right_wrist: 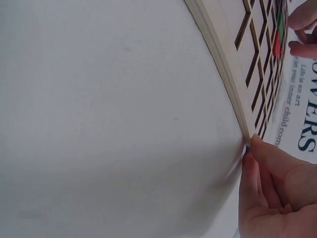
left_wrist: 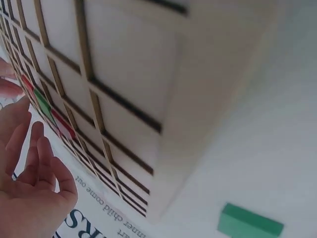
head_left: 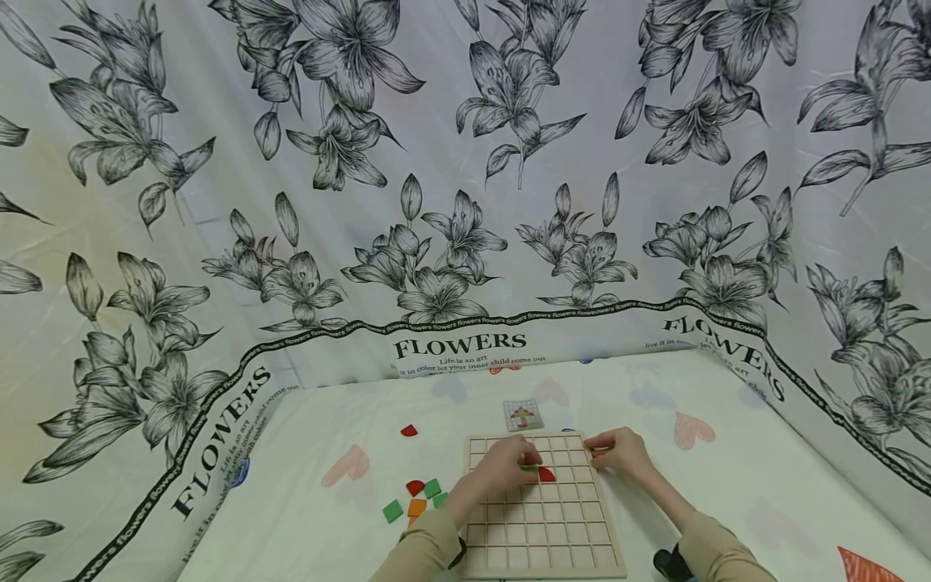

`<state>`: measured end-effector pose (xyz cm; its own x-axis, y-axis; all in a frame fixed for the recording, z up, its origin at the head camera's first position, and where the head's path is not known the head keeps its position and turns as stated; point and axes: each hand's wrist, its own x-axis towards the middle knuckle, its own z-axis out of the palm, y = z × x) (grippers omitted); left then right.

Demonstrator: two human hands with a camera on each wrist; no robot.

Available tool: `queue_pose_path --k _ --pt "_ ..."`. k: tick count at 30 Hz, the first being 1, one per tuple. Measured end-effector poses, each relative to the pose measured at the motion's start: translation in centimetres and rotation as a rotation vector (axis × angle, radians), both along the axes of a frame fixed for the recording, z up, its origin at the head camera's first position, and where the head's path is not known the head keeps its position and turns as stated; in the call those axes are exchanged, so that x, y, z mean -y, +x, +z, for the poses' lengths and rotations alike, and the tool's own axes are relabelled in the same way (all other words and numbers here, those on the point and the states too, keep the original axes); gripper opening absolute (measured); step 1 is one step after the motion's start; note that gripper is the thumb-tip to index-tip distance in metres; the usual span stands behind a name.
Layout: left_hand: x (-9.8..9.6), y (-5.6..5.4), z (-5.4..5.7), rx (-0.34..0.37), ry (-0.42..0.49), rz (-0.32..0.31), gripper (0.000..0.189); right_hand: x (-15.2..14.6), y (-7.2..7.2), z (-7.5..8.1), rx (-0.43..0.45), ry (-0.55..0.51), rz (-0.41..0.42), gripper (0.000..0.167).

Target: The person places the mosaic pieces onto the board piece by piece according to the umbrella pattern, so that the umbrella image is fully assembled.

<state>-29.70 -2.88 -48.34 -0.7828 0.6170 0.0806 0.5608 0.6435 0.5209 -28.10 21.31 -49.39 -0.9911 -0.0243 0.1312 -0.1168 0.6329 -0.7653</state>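
Observation:
A light wooden grid board (head_left: 538, 533) lies on the cloth. My left hand (head_left: 502, 465) is over its upper middle, fingers loosely bent beside a green piece (head_left: 529, 468) set in the grid. A red quarter-round piece (head_left: 546, 474) sits right of the green one. In the left wrist view, a second red piece (left_wrist: 63, 125) lies on the green piece's other side; my left hand hides it from the head view. My right hand (right_wrist: 277, 183) pinches the board's far right corner between thumb and fingertips.
Left of the board lie loose green squares (head_left: 393, 511), an orange piece (head_left: 417, 508) and a red quarter-round (head_left: 415, 487). Another red piece (head_left: 409, 431) is farther back. A pattern card (head_left: 522, 415) lies behind the board. A flower-printed curtain (head_left: 465, 267) surrounds the cloth (head_left: 291, 485).

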Motion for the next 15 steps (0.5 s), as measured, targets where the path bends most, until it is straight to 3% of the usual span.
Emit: queue_pose_path --k 8,15 --pt "3.3 -1.5 1.2 0.025 0.127 0.013 0.017 -0.1 -0.2 -0.2 -0.003 0.001 -0.018 0.029" --pt "6.8 -2.2 1.6 0.051 0.217 0.070 0.018 -0.1 -0.4 -0.3 0.009 0.000 -0.028 0.029"
